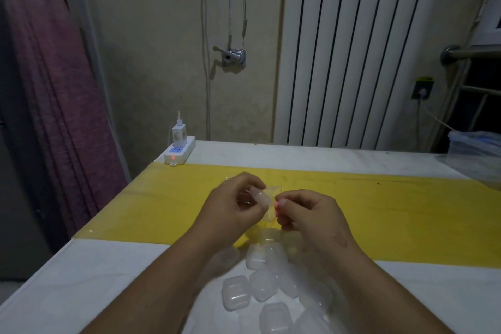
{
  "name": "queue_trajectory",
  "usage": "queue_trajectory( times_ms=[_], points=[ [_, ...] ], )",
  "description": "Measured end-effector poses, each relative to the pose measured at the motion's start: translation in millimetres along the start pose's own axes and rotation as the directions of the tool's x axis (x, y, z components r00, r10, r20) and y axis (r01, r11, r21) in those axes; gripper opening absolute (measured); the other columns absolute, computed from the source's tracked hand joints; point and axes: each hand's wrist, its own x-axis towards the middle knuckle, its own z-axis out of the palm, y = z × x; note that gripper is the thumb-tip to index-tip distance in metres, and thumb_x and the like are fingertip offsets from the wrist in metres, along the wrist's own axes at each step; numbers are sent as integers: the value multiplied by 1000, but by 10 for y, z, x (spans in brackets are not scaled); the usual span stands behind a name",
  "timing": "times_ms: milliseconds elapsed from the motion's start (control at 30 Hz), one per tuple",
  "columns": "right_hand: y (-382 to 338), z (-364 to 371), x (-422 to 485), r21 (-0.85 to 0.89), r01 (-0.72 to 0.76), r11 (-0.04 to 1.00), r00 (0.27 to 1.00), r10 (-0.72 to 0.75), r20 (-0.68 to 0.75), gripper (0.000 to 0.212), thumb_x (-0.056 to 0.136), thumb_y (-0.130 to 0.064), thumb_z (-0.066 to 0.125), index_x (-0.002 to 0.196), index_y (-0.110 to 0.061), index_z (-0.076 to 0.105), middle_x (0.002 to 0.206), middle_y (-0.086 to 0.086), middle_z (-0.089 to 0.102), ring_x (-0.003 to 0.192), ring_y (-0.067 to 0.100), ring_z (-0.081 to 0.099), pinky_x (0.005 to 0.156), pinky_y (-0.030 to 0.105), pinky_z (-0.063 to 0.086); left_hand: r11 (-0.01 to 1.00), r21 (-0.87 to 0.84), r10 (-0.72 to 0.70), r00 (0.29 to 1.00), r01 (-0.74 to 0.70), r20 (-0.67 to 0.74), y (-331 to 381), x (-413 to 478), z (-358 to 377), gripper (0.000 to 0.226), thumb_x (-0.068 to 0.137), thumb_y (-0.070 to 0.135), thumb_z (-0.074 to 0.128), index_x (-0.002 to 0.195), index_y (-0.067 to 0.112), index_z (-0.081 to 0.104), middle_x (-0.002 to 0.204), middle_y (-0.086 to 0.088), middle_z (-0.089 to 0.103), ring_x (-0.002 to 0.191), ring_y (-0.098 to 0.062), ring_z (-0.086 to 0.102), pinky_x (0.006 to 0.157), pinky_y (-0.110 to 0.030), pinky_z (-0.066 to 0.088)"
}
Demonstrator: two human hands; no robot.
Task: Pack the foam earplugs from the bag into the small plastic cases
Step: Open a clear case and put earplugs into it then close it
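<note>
Item: small clear bag [271,195] with a red seal line, held up over the yellow strip [393,211] between both hands. Contents cannot be made out.
Grip: left hand [233,203] pinches the bag's left side with curled fingers. Right hand [306,211] pinches its right edge at the red line.
Nearby: loose heap of translucent plastic cases [235,293], lids down, on the white cover just below the hands. The forearms lie across the heap and hide part of it.
Far left corner: white power strip [179,153], red light on, with a charger [178,134] plugged in.
Right edge: clear lidded container [474,149].
Surface: table [95,279] in white, with the glossy yellow strip crossing its width.
Room: dim. Cream wall with a metal crank [233,57] and hanging cords, a white ribbed radiator [352,49], a purple curtain [54,89] at left, and a wall socket [423,88] at right with a cable plugged in.
</note>
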Motion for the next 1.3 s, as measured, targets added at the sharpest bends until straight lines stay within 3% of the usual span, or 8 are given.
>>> queue_trajectory(
  times_ms=[200, 533, 667, 800, 933, 1033, 1167, 1300],
  points=[
    [2, 21, -32, 56, -96, 994, 991, 90, 104, 26, 93, -18, 64, 74, -6, 76, 62, 3, 65, 60, 16, 58, 60, 29, 49, 988, -151, -45, 999, 46, 7, 16, 9, -1, 24, 74, 4, 80, 88, 14, 63, 83, 2, 70, 79, -15, 68, 70, -26, 55],
    [37, -4, -14, -102, 2, 995, 997, 6, 75, 23, 88, -15, 65, 71, -2, 71, 61, 5, 61, 58, 15, 52, 58, 31, 45, 1000, -17, -16, 1000, 16, -3, -2, -17, 23, 16, 70, 23, 77, 82, 21, 67, 84, 5, 71, 78, -10, 68, 71, -33, 58],
    [84, 5, -15, -280, 30, 960, 1000, -28, 11, 22, 83, -14, 62, 63, -5, 65, 52, 1, 54, 52, 13, 44, 56, 29, 38, 998, -42, -45, 998, 44, -33, 39, 11, 28, 11, 84, 17, 71, 78, 17, 62, 73, 0, 68, 72, -19, 66, 63, -38, 54],
    [90, -12, 23, -202, 4, 979, 999, 3, 32, 21, 86, -12, 64, 67, -7, 71, 55, 2, 61, 54, 14, 50, 59, 33, 44, 936, -306, -194, 980, 172, -42, 104, 26, -9, 28, 96, 3, 49, 101, 27, 63, 68, -3, 66, 65, -19, 68, 59, -32, 55],
    [56, -44, 46, -121, 11, 993, 999, -5, 52, 23, 88, -5, 65, 69, -14, 75, 60, 1, 67, 58, 13, 59, 63, 31, 53, 921, -326, -211, 976, 214, 44, 133, 8, -45, 43, 92, -14, 38, 101, 13, 70, 91, -16, 64, 63, -16, 66, 61, -28, 58],
    [63, -62, 46, -141, 16, 990, 999, -10, 43, 23, 89, -1, 64, 75, -15, 75, 58, -2, 66, 56, 9, 60, 64, 29, 55, 911, -304, -249, 959, 280, 135, 166, -12, -64, 35, 81, -17, 54, 94, 10, 73, 99, -18, 67, 69, -13, 67, 64, -24, 57],
    [46, -97, 75, -87, 31, 996, 999, -33, -25, 17, 89, 2, 64, 81, -12, 73, 66, 3, 70, 62, 15, 65, 65, 29, 59, 965, -115, -216, 965, 234, 151, 128, -30, -65, 39, 72, -5, 78, 96, 26, 72, 95, 4, 71, 76, 2, 64, 72, -13, 52],
    [-63, -159, 76, 45, 155, 987, 980, -147, -133, 9, 91, 4, 61, 89, -4, 62, 78, 6, 73, 71, 19, 72, 68, 30, 61, 963, -128, -225, 970, 235, 87, 98, -8, -29, 37, 73, 2, 81, 99, 27, 72, 95, 5, 72, 87, -11, 68, 81, -24, 55]
  ],
)
